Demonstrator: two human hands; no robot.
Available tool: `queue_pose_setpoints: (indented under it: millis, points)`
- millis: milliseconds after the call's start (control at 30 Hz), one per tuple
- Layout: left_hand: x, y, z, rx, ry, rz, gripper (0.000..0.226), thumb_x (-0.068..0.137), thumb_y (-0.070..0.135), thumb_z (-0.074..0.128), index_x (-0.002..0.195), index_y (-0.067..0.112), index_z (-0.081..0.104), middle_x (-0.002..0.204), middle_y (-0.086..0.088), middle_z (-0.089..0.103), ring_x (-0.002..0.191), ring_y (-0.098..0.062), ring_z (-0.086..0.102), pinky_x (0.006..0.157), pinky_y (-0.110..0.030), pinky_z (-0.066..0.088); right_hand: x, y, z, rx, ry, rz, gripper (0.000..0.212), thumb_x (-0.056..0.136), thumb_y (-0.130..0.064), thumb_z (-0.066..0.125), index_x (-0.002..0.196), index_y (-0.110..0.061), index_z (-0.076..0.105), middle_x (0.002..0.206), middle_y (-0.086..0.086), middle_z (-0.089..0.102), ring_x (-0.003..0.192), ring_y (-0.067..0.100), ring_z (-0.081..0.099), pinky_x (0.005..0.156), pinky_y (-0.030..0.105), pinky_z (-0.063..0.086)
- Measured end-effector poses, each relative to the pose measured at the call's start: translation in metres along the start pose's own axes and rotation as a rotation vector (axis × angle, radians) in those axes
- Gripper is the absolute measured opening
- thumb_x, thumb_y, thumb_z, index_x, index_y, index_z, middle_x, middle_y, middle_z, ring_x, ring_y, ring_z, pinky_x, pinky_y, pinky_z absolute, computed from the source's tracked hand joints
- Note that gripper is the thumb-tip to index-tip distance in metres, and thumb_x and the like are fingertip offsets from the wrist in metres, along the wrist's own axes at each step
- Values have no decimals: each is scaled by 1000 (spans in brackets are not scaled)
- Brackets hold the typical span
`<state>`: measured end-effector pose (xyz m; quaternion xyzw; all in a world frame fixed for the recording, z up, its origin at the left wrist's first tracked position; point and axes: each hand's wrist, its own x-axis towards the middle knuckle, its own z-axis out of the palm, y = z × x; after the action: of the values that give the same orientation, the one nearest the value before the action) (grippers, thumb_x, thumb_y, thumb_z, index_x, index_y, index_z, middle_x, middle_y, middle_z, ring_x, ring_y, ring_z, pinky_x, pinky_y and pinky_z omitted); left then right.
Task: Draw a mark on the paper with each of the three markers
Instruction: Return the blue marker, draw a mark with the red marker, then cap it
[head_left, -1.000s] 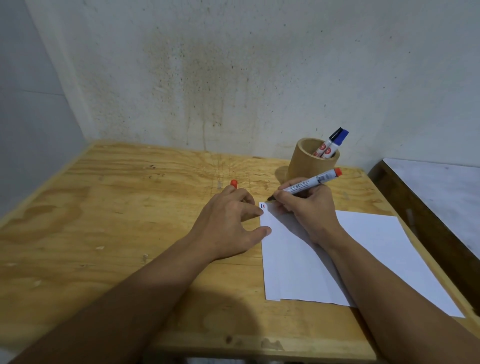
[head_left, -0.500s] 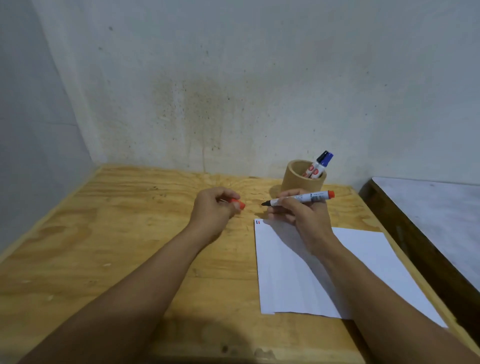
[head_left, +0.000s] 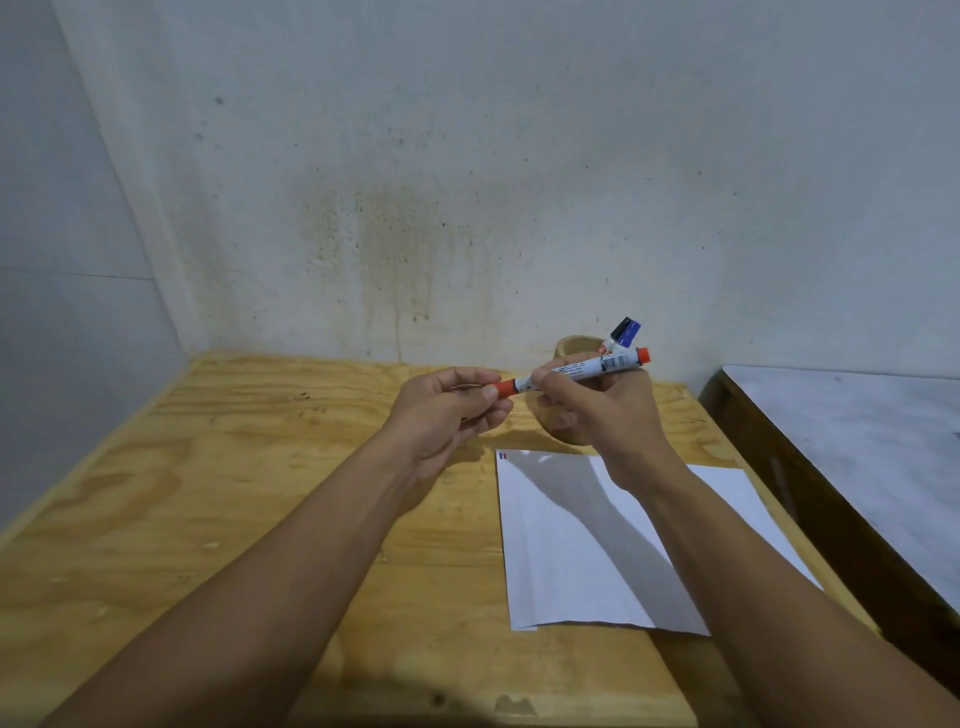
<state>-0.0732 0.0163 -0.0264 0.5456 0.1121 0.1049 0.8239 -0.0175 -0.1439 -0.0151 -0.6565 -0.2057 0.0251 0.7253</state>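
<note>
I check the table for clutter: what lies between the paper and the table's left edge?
In the head view, nothing: bare table left of the paper; only the left forearm passes above it.

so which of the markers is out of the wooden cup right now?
The red-capped white marker, held level between the left hand and right hand. The blue-capped one stands in the round wooden cup.

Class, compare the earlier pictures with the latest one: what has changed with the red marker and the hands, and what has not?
The right hand lifted the red marker off the paper. The left hand brought the red cap onto its tip, so the marker is now capped. The paper, its small marks at the corner, and the markers in the wooden cup stayed put.
</note>
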Motion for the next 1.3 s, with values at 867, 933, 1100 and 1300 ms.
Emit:
queue_pose_setpoints:
  millis: [867,933,1100,1300]
  points:
    - [14,-23,54,777,75,517,36,67,28,82,96,22,61,98,6,61,83,-12,56,67,-19,45,34,-64,-69,-432,171,107,32,103,-27,43,119,-6,61,80,10,58,65,22,65,59,36,61]
    - [21,-25,50,1020,-14,638,47,75,24,74,118,19,57,122,4,56,109,-17,52,88,-26,44,47,-74,-78,-770,152,53,33,101,-32,48,122,-13,65,78,5,59,62,20,62,54,34,58]
    - [32,-23,49,1375,-195,734,69,77,17,69,139,14,40,149,-4,40,132,-24,39,109,-40,32,69,-86,-80,-1146,61,-83,25,81,-32,77,98,-13,80,84,4,72,63,15,62,67,39,60]
    - [35,-28,46,1451,-196,750,66,77,9,67,138,13,43,147,-5,44,132,-26,42,110,-44,33,82,-73,-63,-1241,-56,-110,18,91,-9,62,107,-12,71,109,11,71,92,25,66,73,31,52]
